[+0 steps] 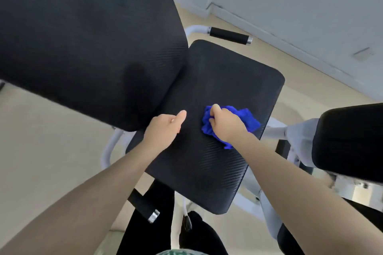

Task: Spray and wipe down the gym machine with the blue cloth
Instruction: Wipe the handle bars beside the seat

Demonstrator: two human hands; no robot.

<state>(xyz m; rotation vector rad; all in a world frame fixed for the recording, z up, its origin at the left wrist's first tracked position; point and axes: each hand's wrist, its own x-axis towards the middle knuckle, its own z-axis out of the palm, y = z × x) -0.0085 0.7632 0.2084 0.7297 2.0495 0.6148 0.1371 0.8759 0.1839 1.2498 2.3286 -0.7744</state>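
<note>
The right hand [224,125] clutches the bunched blue cloth [246,119] against the black seat pad [223,76]. Beside it on the pad, the left hand [165,128] rests, fingers relaxed. The cloth looks soft, light and crumples easily; gripping the bunched middle suits it.

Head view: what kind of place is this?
Likely a gym or home workout room. A white-framed exercise machine has a black padded seat, a large black backrest pad and a foam-grip handle. The right hand presses a blue cloth on the seat.
</note>
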